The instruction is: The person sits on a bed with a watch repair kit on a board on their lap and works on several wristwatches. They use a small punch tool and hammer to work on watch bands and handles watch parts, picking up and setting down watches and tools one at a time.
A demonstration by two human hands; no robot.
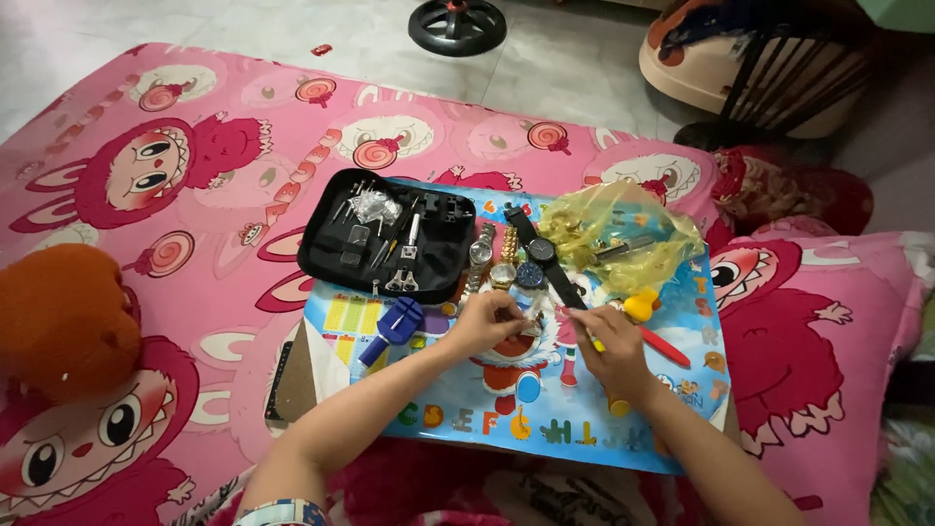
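Note:
My left hand (487, 319) pinches a small silvery watch part over a colourful alphabet board (545, 414). My right hand (612, 353) grips a thin yellow-handled tool, its tip pointed at that part. Several wristwatches (516, 258) lie in a row just beyond my hands, one with a black strap (557, 278). A blue plastic watch tool (394, 326) rests left of my left hand. A red-handled tool (664, 346) and a yellow knob (641, 306) lie right of my right hand.
An open black tool case (385, 248) with small metal tools lies at the board's far left corner. A crumpled yellow plastic bag (618, 234) sits at the far right. Pink cartoon bedding (195, 195) spreads around, an orange plush toy (58, 321) at left.

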